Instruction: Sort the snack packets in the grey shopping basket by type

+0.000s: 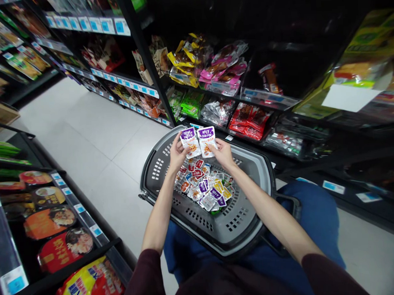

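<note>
My left hand (177, 154) pinches a white and purple snack packet (190, 143) at its left side. Beside it, my right hand (224, 153) grips a matching snack packet (206, 136) by its lower right edge. Both packets are held upright next to each other above the far side of a grey plastic shopping basket (255, 179). Inside the basket lies a pile of small snack packets (199, 192) in white, purple, red and yellow. The basket rests by my blue-clad knees, its black handle (289, 204) folded down on the right.
Dark shelves ahead hold yellow bags (186, 61), pink bags (224, 68), green packets (191, 104) and red packets (249, 119). To the left stands a low shelf with bowl-shaped packages (50, 221) and a red-yellow bag (90, 285). Pale floor tiles (95, 139) run between the shelves.
</note>
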Demonstrator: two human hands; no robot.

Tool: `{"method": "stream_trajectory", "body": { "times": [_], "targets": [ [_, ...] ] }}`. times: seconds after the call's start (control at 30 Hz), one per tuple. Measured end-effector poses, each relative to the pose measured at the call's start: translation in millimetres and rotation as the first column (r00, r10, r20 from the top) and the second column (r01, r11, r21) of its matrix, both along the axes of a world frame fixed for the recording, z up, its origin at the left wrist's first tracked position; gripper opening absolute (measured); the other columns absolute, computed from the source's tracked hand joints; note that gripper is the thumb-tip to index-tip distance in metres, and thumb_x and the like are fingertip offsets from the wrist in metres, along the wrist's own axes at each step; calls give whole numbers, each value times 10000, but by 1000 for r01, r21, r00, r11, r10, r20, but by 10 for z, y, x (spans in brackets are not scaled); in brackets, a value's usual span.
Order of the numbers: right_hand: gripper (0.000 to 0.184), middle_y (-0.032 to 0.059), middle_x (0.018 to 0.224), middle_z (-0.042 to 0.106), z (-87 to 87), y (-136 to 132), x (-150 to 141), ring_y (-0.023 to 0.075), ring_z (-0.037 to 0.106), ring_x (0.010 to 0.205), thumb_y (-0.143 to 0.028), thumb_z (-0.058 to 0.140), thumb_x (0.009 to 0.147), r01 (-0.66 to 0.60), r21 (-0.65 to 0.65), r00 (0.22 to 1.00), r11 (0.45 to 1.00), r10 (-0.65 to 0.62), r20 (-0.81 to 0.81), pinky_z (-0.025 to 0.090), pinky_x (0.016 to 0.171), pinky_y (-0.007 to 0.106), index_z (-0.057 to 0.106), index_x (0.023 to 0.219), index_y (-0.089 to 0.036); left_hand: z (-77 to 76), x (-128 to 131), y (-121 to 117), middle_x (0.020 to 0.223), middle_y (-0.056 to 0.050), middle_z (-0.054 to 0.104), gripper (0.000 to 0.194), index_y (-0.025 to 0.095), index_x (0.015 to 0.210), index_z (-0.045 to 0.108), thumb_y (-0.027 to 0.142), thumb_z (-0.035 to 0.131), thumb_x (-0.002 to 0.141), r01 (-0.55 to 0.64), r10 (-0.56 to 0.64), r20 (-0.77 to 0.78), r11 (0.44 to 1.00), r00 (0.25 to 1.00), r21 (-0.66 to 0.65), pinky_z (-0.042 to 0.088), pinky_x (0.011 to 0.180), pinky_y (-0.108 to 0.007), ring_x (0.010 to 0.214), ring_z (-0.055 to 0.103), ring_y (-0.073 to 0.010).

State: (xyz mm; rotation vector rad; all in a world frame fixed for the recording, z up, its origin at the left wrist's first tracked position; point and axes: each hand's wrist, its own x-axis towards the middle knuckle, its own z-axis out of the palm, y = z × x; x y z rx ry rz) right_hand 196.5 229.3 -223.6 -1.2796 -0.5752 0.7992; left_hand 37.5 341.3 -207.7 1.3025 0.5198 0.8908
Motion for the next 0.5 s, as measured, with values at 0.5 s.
{"method": "stream_trajectory", "body": {
  "times": [0.5],
  "targets": [
    [360,57,942,786,36,-2,-9,262,731,801,-374,793,618,25,-76,998,997,-30,-60,584,728,389,696,906,-181,244,-292,9,808,-31,464,570,213,824,478,755,326,911,79,54,294,903,954,-421,291,380,-230,506,266,-74]
  ]
}}
